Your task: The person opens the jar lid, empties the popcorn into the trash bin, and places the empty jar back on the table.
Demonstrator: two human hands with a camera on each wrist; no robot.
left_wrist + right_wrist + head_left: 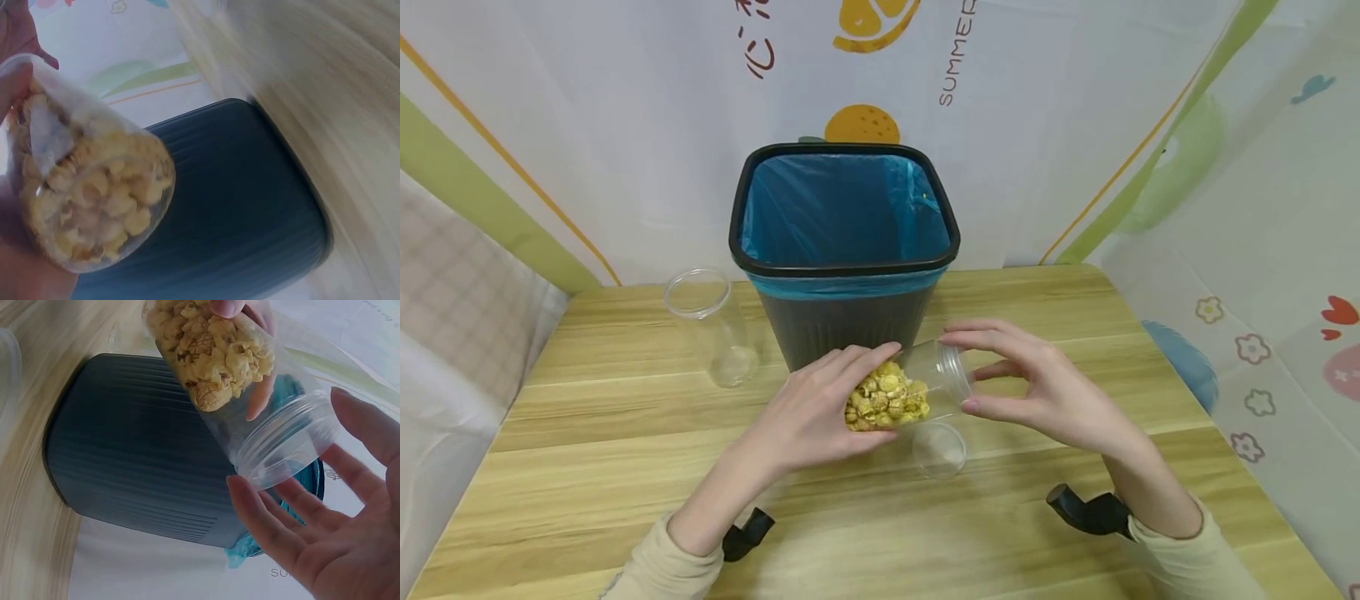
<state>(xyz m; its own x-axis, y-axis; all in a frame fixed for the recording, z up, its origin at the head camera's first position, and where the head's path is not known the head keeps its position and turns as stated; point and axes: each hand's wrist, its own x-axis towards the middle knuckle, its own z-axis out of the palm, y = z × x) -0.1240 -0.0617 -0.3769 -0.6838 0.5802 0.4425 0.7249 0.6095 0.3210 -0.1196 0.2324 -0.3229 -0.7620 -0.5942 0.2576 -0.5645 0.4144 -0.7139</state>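
Near the bin [842, 321], left hand [816, 408] grips popcorn jar [889, 397], right hand [1037, 379] pinches its rim [953, 372]; best squeeze lightly, mouth raised.

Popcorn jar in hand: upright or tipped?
Tipped. In the head view the jar is held sideways, its ridged end toward the right hand, the popcorn heaped toward the left hand.
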